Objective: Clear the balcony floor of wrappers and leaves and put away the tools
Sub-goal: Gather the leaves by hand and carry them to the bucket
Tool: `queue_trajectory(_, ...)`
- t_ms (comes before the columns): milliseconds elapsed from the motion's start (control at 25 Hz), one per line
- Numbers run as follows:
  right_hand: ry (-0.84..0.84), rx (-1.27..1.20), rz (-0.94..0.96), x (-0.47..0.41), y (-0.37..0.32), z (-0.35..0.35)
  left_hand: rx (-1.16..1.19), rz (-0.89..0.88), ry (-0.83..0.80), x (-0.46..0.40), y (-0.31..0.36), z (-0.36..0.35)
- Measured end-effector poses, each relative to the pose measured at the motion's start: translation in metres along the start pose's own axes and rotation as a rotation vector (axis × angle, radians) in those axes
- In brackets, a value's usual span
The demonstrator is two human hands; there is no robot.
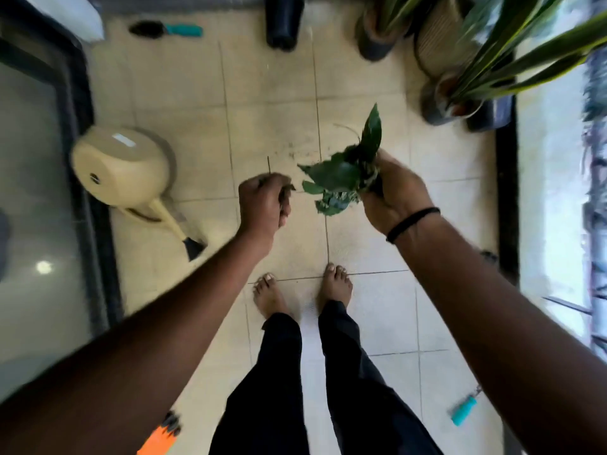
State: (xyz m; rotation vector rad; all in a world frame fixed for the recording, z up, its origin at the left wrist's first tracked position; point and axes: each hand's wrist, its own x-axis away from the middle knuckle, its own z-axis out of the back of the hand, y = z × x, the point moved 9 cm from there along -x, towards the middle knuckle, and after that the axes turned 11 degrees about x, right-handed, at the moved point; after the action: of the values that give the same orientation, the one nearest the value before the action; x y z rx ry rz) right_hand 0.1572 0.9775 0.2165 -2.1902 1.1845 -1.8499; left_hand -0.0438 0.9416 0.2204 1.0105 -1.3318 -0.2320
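Seen from above, a standing person's right hand [395,188] grasps a bunch of green leaves [341,174] over the tiled balcony floor [269,103]; the left hand [264,200] is clenched round a thin twig [269,165]. A cream watering can [131,172] lies on the floor to the left, and pots [437,103] holding long-leaved plants [512,50] stand at the upper right

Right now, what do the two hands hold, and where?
Right hand grips a bunch of green leaves at its base. Left hand pinches a thin stem near its lower end.

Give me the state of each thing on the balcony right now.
Left hand: fist, pinching a thin stem.
Right hand: gripping a leaf bunch.
Watering can: tipped on its side.
Teal-handled trowel: lying on the floor.
Teal-handled tool: lying on the floor.
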Motion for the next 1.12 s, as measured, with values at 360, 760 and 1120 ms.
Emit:
queue_trajectory(360,-0.156,-0.129,0.129,0.33,-0.194,-0.06,0.169,0.031,-0.066,0.299,0.24,-0.065)
queue_trajectory(760,-0.194,-0.427,0.373,0.417,-0.265,-0.038,0.158,0.048,-0.227,0.383,0.284,-0.113)
queue_trajectory(1120,-0.04,-0.422,0.532,0.483,-0.272,-0.028,-0.086,-0.027,-0.569,0.407,0.315,-0.153)
